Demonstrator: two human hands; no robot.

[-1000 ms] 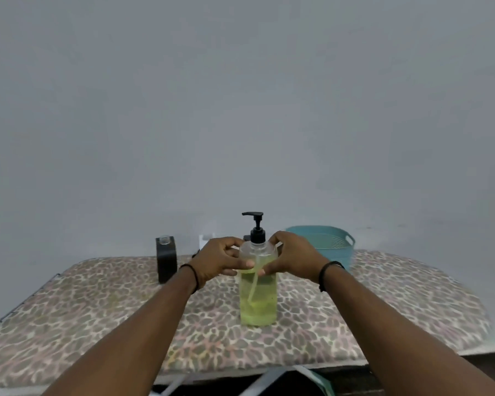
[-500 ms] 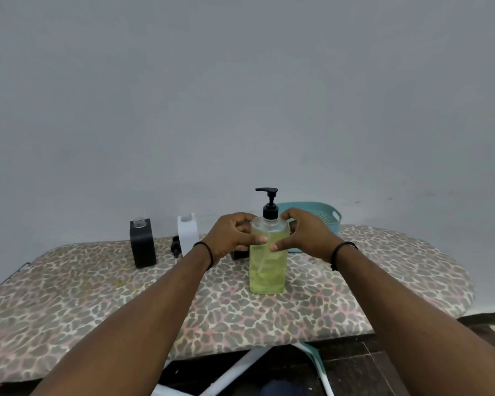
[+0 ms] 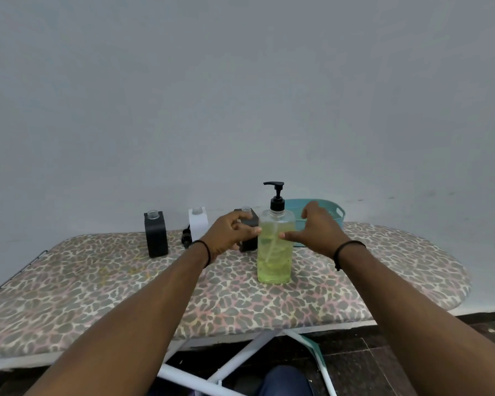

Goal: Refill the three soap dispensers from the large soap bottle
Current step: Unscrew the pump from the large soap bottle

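Soap bottle (image 3: pixel 275 247) stands upright between both hands, thumbs touching.

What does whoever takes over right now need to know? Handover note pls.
Left hand: open, fingertips at the big bottle's left side.
Right hand: open, thumb touching its right side, fingers spread; no grip.
Big bottle: upright mid-board, pump on, mostly full of green soap.
Dispensers along the far edge, all uncapped: black, white, second black behind the left hand. A loose pump lies beside the white one.
Done: dispensers opened.
Left: unscrew the bottle's pump, fill all three. Fill levels not visible.
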